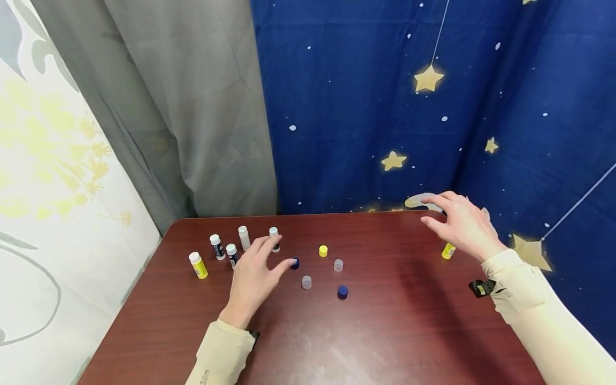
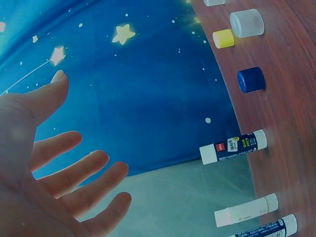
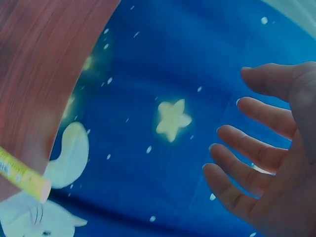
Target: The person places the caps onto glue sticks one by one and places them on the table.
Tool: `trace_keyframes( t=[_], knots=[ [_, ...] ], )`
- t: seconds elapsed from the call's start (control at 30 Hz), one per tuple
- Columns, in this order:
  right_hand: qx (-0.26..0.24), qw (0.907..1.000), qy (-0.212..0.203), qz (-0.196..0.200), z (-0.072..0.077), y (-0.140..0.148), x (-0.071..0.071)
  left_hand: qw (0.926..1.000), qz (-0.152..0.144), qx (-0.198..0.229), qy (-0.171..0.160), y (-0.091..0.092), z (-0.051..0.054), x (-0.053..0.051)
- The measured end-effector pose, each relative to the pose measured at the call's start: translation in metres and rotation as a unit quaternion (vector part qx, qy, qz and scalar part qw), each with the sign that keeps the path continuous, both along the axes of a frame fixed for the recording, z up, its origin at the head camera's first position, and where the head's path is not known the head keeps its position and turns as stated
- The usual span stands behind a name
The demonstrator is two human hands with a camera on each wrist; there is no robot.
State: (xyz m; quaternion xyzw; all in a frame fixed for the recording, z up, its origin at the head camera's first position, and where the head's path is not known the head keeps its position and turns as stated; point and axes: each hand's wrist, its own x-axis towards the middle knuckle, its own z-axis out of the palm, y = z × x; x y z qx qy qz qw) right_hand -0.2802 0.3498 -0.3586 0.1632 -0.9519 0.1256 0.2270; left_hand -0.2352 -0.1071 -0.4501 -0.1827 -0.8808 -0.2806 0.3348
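Note:
My left hand (image 1: 252, 278) hovers over the left half of the table, its fingers relaxed and holding nothing. Around it several capless-looking glue sticks stand upright: a yellow one (image 1: 198, 267), dark blue ones such as this glue stick (image 2: 234, 147), and a white one (image 1: 244, 238). Beyond the thumb lie loose caps: a yellow cap (image 1: 323, 251), two clear caps (image 1: 338, 265), a blue cap (image 1: 343, 292) and another blue cap (image 1: 295, 263) partly behind the thumb. Raised at the far right, my right hand (image 1: 464, 223) is empty with fingers spread. Below it stands a yellow glue stick (image 1: 448, 251), partly hidden in the head view.
The dark red wooden table (image 1: 385, 331) has its back edge against a blue star-patterned curtain (image 1: 346, 107) and a grey curtain (image 1: 207, 117). A pale patterned cloth (image 1: 53, 214) hangs along the left side. The right hand is near the table's right edge.

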Motion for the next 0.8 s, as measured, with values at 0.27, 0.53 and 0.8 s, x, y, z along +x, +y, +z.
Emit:
trace_keyframes(
  t=[0.27,0.53,0.8],
  knots=[
    [-0.012,0.9978,0.048,0.044,-0.009,-0.034,0.012,1.0000,0.003,-0.003,-0.002,0.000,0.002,0.003],
    [-0.019,0.9961,0.055,0.066,-0.024,-0.069,0.026,1.0000,0.000,-0.002,-0.007,0.000,0.001,0.004],
    [-0.035,0.9942,0.052,0.088,-0.036,-0.100,0.041,0.9999,-0.009,-0.001,-0.012,0.002,0.000,0.004]
  ],
)
